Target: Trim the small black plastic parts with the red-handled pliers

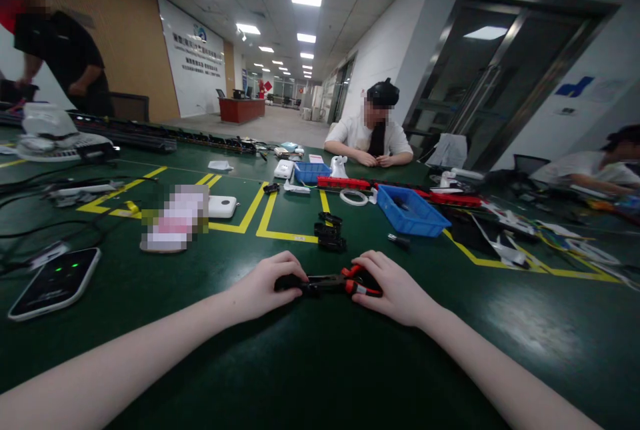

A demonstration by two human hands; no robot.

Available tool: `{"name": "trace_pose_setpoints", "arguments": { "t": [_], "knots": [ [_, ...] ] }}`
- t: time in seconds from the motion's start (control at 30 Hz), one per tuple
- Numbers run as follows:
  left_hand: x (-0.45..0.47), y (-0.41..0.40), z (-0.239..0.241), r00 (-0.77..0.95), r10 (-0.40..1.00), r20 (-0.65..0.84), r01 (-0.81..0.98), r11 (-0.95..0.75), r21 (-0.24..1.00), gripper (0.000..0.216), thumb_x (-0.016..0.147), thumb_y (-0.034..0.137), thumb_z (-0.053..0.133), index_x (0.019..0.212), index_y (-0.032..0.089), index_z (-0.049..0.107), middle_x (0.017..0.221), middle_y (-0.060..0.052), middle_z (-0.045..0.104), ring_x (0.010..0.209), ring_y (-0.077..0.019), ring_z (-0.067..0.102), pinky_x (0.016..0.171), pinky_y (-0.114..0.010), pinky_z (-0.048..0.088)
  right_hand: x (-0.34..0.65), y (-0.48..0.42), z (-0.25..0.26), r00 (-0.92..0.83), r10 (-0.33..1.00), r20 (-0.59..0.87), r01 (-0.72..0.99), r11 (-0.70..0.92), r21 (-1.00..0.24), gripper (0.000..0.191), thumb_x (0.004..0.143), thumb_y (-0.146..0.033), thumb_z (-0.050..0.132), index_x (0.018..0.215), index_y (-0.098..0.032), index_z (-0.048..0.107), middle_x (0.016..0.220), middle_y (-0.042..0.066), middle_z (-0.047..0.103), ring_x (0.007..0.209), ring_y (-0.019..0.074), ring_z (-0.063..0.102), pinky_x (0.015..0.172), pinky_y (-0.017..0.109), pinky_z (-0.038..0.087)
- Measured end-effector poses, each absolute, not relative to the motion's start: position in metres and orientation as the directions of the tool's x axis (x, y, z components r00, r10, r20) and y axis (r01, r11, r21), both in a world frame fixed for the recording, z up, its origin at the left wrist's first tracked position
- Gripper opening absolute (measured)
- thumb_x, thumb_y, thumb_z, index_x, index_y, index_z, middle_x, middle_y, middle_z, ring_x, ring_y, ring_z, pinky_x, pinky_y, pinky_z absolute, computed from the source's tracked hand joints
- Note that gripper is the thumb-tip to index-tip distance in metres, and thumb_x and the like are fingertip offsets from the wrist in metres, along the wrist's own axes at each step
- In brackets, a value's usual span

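Both hands' fingers clamped on black-red tool (327, 283), L hand (263, 287), R hand (395, 290), green table (300, 363)

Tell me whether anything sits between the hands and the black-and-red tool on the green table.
Nothing visible does. The left hand and the right hand both already rest on the black-and-red tool, one at each end.

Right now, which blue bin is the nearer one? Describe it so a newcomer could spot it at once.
Start at the green table and find the person's right hand on the red-handled tool. Look beyond it and to the right, next to the yellow floor-style tape lines. The nearer blue bin is open-topped and sits at an angle; the other blue bin is farther back, smaller in view, near the seated person.
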State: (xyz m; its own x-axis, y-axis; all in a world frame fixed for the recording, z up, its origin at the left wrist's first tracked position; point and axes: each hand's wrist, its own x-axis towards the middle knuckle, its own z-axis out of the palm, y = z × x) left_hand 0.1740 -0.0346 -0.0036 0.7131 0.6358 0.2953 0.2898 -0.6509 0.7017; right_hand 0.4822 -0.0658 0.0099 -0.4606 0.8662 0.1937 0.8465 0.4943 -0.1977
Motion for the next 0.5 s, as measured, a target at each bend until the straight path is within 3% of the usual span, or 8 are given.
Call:
{"name": "trace_pose_setpoints", "arguments": {
  "t": [0.27, 0.37, 0.43, 0.5],
  "knots": [
    [0.174, -0.041, 0.0, 0.697, 0.654, 0.295, 0.284, -0.63, 0.723, 0.026, 0.084, 0.012, 0.065, 0.108, 0.022, 0.066, 0.112, -0.006, 0.061, 0.104, -0.0222, 0.062, 0.094, -0.04, 0.051, 0.484, -0.067, 0.005, -0.418, 0.87, 0.261, 0.834, 0.482, -0.269, 0.043, 0.079, -0.044, 0.071, 0.115, -0.023, 0.058, 0.114, 0.008, 0.06, 0.101, 0.0258, 0.059, 0.085, 0.042, 0.052],
    [0.175, -0.043, 0.004, 0.679, 0.67, 0.299, 0.322, -0.639, 0.699, 0.039, 0.08, 0.018, 0.071, 0.117, 0.024, 0.063, 0.12, -0.006, 0.059, 0.111, -0.0261, 0.06, 0.098, -0.046, 0.049, 0.484, -0.068, 0.007, -0.425, 0.862, 0.274, 0.83, 0.493, -0.262, 0.044, 0.077, -0.043, 0.072, 0.114, -0.022, 0.059, 0.112, 0.008, 0.061, 0.099, 0.025, 0.061, 0.085, 0.041, 0.052],
    [0.172, -0.045, 0.016, 0.624, 0.693, 0.36, 0.344, -0.658, 0.67, 0.048, 0.078, 0.023, 0.075, 0.123, 0.027, 0.059, 0.126, -0.006, 0.058, 0.118, -0.0296, 0.055, 0.102, -0.051, 0.045, 0.484, -0.068, 0.007, -0.431, 0.857, 0.282, 0.826, 0.501, -0.259, 0.046, 0.075, -0.043, 0.074, 0.114, -0.022, 0.059, 0.112, 0.008, 0.061, 0.098, 0.0243, 0.062, 0.085, 0.04, 0.053],
    [0.165, -0.046, 0.034, 0.524, 0.686, 0.505, 0.301, -0.703, 0.644, 0.036, 0.085, 0.025, 0.069, 0.12, 0.026, 0.062, 0.122, -0.007, 0.062, 0.116, -0.0283, 0.057, 0.102, -0.05, 0.046, 0.485, -0.069, 0.007, -0.433, 0.852, 0.294, 0.823, 0.507, -0.255, 0.049, 0.074, -0.043, 0.074, 0.115, -0.022, 0.058, 0.113, 0.008, 0.061, 0.097, 0.024, 0.062, 0.085, 0.04, 0.053]
  ]
}}
